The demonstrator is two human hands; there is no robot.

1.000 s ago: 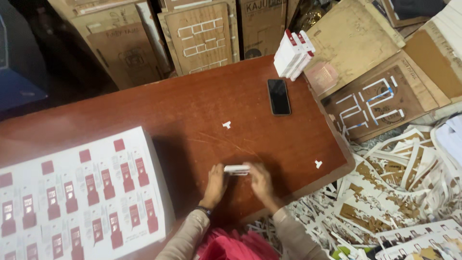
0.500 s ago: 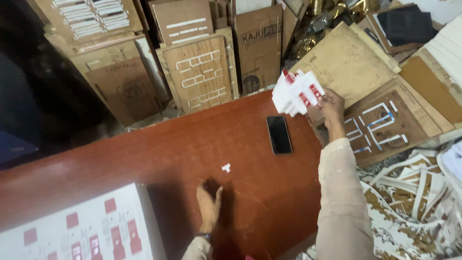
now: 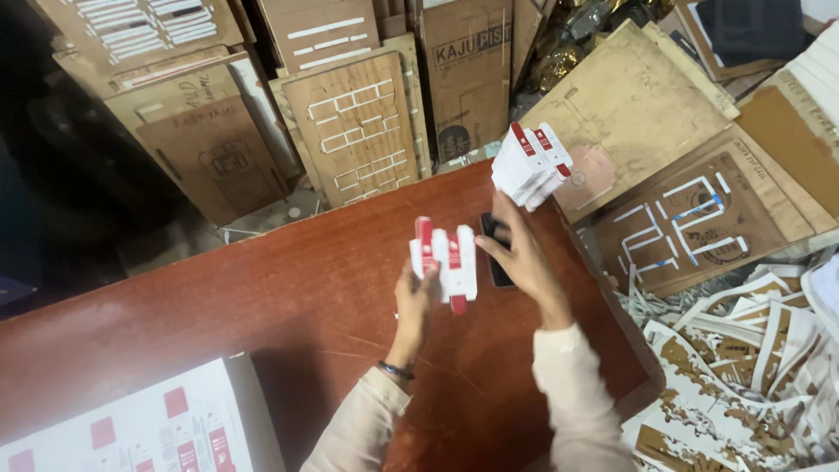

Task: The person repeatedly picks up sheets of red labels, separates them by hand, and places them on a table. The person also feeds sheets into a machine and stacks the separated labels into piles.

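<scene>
- The left hand (image 3: 418, 297) holds a small stack of white-and-red cards (image 3: 446, 260) upright above the worktop (image 3: 262, 288); its fingers are closed on the lower edge.
- The right hand (image 3: 517, 255), fingers loose and holding nothing, touches the stack's side.
- To do this well, it seems best to square the edges with a light squeeze.
- A bigger pile (image 3: 531, 163) stands near the far edge, a phone (image 3: 495, 262) just under the right hand.

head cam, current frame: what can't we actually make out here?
- Black phone: mostly hidden behind the right hand and the white-and-red folded cards held by the left hand.
- Right hand's grip: whether it touches the cards cannot be told.
- Printed sheet stack: cut off by the bottom and left edges.
- Card stack at the table's far edge: count too small to tell.
- Dark area at the left: unlit.
</scene>
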